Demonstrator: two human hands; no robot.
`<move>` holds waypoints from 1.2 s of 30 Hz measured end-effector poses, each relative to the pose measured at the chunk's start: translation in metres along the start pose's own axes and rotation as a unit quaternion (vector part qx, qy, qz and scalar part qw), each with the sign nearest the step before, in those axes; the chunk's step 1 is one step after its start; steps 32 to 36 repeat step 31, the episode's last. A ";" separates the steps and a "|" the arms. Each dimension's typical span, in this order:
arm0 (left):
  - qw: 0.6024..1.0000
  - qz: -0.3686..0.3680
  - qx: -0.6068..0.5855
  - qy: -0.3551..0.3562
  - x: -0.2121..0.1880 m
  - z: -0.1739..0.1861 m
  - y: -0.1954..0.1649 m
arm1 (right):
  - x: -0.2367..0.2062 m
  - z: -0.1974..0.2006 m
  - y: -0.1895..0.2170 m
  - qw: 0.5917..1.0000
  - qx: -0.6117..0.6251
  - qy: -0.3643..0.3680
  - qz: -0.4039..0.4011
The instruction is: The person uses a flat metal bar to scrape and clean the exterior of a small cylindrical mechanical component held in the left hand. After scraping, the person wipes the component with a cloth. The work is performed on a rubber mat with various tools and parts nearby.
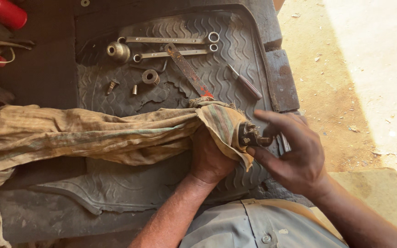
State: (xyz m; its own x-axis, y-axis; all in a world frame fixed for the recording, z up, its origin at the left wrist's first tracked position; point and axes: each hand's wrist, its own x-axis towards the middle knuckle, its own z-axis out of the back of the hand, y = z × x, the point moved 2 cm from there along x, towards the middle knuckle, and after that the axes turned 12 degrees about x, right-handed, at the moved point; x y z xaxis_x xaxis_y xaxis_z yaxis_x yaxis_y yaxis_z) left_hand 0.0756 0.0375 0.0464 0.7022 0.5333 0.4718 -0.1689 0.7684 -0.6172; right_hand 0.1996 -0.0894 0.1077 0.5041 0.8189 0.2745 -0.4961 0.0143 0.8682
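My left hand (210, 158) grips one end of a long, dirty striped cloth (88, 133), wrapped around a small greasy metal part (250, 135) that sticks out of the folds. My right hand (295, 154) touches that part with thumb and fingertips, fingers spread. Both hands hover over a worn black rubber mat (116, 183).
On the mat's far side lie two ring spanners (171, 40), a rusty flat bar (187, 69), a screwdriver (245, 82), a round metal socket (118, 50), a small gear-like piece (150, 76) and bolts (112, 85). A red object (5, 13) sits top left. Sandy ground (345, 69) lies right.
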 end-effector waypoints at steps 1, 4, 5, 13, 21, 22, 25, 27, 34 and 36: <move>1.000 0.000 -0.006 0.011 0.001 -0.001 0.001 | 0.001 0.001 -0.003 0.998 0.031 -0.003 -0.049; 0.999 -0.010 -0.020 0.034 0.005 -0.001 0.006 | 0.008 0.003 -0.009 0.998 0.028 0.050 -0.013; 0.999 -0.020 -0.021 0.037 0.006 -0.001 0.006 | 0.010 0.003 -0.010 0.997 0.047 0.059 -0.021; 0.996 -0.053 0.001 0.073 0.016 0.004 0.014 | 0.021 -0.002 -0.020 0.994 0.063 0.080 -0.034; 0.999 -0.021 -0.030 0.033 0.013 0.002 0.011 | 0.022 -0.009 -0.025 0.997 0.053 0.024 -0.051; 0.999 -0.020 -0.034 0.031 0.014 0.001 0.012 | 0.023 -0.010 -0.025 0.995 0.064 0.013 -0.070; 0.999 -0.029 0.002 0.022 0.015 -0.001 0.015 | 0.037 -0.009 -0.022 0.998 -0.043 0.038 0.006; 0.995 -0.054 0.083 0.010 0.021 -0.001 0.014 | 0.049 -0.009 -0.020 0.994 -0.040 0.085 0.051; 0.998 0.001 -0.056 0.032 0.038 0.011 0.004 | 0.055 -0.018 -0.007 0.980 0.032 0.187 0.055; 0.998 0.001 -0.056 0.032 0.038 0.011 0.004 | 0.055 -0.018 -0.007 0.980 0.032 0.187 0.055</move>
